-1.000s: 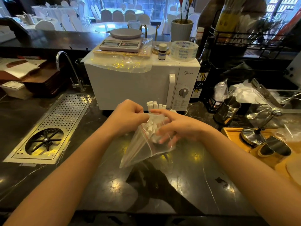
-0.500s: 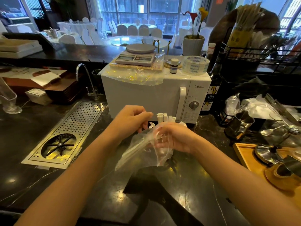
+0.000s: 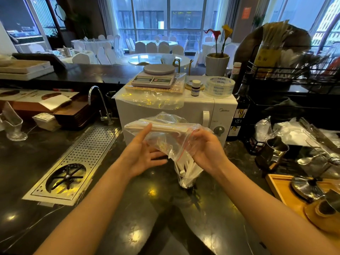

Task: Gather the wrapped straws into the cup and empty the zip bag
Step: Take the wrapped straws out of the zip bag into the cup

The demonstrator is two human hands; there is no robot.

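Emptying step: zip bag [image 3: 165, 134] is gripped over cup [image 3: 186, 182] by curled right hand [image 3: 207, 150] fingers, propped by straight left hand [image 3: 143, 153] fingers; steeper tilt judged needed for remaining wrapped straws [image 3: 163, 126].

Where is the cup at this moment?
Head view, centre: the cup stands on the counter before the microwave, under the zip bag, just below the right hand.

Clear zip bag [image 3: 166, 137], red seal; white straws [image 3: 185, 170]; black countertop [image 3: 147, 218].
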